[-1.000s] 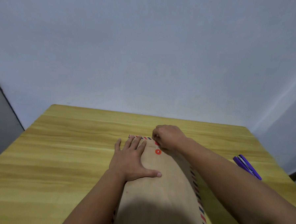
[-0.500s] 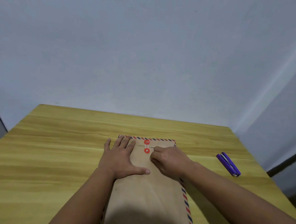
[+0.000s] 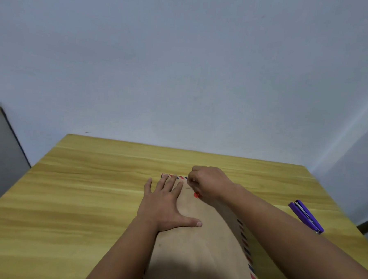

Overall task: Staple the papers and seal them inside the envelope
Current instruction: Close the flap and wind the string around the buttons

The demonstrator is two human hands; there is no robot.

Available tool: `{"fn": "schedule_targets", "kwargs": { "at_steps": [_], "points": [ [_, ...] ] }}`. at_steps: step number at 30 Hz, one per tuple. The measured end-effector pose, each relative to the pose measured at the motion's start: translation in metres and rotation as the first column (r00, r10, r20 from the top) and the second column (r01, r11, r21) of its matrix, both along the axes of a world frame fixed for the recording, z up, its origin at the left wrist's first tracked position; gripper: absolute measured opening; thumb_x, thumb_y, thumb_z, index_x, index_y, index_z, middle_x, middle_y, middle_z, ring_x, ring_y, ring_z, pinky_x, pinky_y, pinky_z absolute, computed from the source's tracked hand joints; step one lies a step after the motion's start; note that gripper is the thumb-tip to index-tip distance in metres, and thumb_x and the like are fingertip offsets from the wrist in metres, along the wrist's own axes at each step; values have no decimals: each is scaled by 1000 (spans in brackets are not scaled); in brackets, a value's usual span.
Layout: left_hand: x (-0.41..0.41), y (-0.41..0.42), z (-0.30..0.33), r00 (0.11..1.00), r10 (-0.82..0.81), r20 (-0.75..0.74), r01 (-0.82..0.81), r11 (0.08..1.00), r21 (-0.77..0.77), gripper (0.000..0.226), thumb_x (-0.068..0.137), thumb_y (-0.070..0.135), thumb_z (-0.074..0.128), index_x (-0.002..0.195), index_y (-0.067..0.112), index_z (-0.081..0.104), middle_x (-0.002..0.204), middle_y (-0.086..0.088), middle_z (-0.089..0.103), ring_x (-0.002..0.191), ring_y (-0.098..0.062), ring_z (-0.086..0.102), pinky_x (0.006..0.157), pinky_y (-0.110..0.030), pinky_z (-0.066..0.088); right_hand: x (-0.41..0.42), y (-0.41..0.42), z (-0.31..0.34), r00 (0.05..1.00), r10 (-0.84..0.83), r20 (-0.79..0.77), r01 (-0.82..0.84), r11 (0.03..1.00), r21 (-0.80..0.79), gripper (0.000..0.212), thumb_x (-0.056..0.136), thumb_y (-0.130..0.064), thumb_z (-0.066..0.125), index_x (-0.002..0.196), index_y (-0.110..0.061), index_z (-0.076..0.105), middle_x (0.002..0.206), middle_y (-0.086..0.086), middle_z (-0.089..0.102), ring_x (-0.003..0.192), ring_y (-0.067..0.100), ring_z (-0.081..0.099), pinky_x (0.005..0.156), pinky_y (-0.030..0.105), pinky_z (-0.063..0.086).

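A brown envelope (image 3: pixel 205 247) with a red-and-blue striped border lies lengthwise on the wooden table (image 3: pixel 79 198), its flap end pointing away from me. My left hand (image 3: pixel 164 206) lies flat on its upper left part, fingers spread and thumb out to the right. My right hand (image 3: pixel 208 183) is curled at the flap end, fingertips pinched on the thin tie string just above a red closure button (image 3: pixel 196 195). The hand hides the second button. No loose papers are in sight.
A purple stapler (image 3: pixel 306 216) lies on the table to the right, near the edge and apart from the envelope. A grey wall rises behind the table. A dark grey object (image 3: pixel 1 151) stands off the table's left side.
My right hand has moved from below the red buttons up to the flap end, covering the upper button. My left hand has stayed flat on the envelope. The view swung back to the left.
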State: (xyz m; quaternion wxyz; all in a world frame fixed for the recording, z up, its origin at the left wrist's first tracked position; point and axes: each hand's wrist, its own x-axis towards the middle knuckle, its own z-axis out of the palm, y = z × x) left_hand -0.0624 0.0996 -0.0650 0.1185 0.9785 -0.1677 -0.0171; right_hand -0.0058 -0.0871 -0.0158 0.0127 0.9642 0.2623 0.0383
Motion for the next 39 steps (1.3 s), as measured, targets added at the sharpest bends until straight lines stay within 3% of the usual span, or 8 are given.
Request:
{"fn": "schedule_targets", "kwargs": {
  "at_steps": [9, 14, 20, 23, 28, 33, 36, 39],
  "points": [
    [1, -1, 0, 1000, 3, -2, -3, 1000, 17, 143, 47, 112, 30, 163, 31, 13, 173, 8, 0, 158, -14, -11, 123, -60, -10, 11, -20, 0, 914, -365, -178, 396, 899, 186, 18, 97, -23, 61, 95, -19, 78, 102, -4, 73, 97, 20, 68, 78, 37, 57],
    [0, -1, 0, 1000, 11, 0, -11, 1000, 25, 143, 46, 113, 30, 163, 33, 12, 173, 10, -1, 158, -14, -11, 123, -59, -9, -1, -61, -3, 751, -600, -274, 651, 741, 164, 47, 91, -62, 63, 115, -22, 67, 114, -1, 68, 110, 25, 64, 86, 38, 54],
    [-1, -5, 4, 999, 44, -19, -43, 998, 41, 144, 46, 114, 24, 164, 32, 10, 173, 8, -2, 158, -14, -12, 124, -58, -8, -49, -106, 19, 534, -258, -805, 843, 243, 481, 19, 88, -6, 81, 85, -1, 63, 59, 11, 60, 39, 16, 53, 42, 21, 39],
    [-9, -9, 14, 995, 92, -50, -87, 992, 92, 137, 52, 111, 24, 164, 32, 9, 173, 3, -3, 158, -20, -12, 122, -61, -12, -82, -117, 23, 431, -146, -891, 877, 299, 375, 18, 92, -3, 75, 80, -3, 62, 56, 13, 58, 39, 18, 50, 39, 22, 39],
    [-54, -51, 57, 996, 92, 0, -92, 993, -80, 93, 76, 86, 39, 150, 30, 43, 161, 0, 41, 148, -24, 36, 120, -54, 26, -110, -104, 62, 582, -330, -743, 811, 300, 502, 18, 88, 5, 73, 78, 0, 58, 51, 10, 54, 33, 15, 52, 37, 21, 38],
    [-91, -98, 139, 907, -81, -414, -181, 812, -554, 121, 65, 93, 60, 159, 21, 35, 163, -2, 39, 145, -23, 43, 113, -37, 36, -113, -78, 130, 658, -556, -509, 729, 301, 615, 18, 76, -6, 67, 59, -4, 64, 53, 14, 65, 52, 29, 68, 51, 30, 54],
    [-104, -108, 181, 920, -64, -388, -170, 825, -539, 78, 79, 49, 71, 147, 24, 44, 132, -4, 63, 110, -26, 65, 96, -39, 54, -119, -55, 171, 738, -452, -500, 634, 211, 744, 22, 76, 0, 66, 59, -7, 54, 50, 13, 60, 53, 35, 72, 60, 49, 65],
    [-112, -99, 212, 974, 15, -225, -137, 832, -538, 54, 88, 7, 44, 138, 26, 47, 106, -11, 64, 81, -33, 70, 69, -43, 64, -128, -41, 198, 813, -282, -509, 551, 88, 830, 17, 89, -9, 71, 80, 6, 69, 70, 21, 71, 54, 32, 68, 66, 49, 65]
  ]
}}
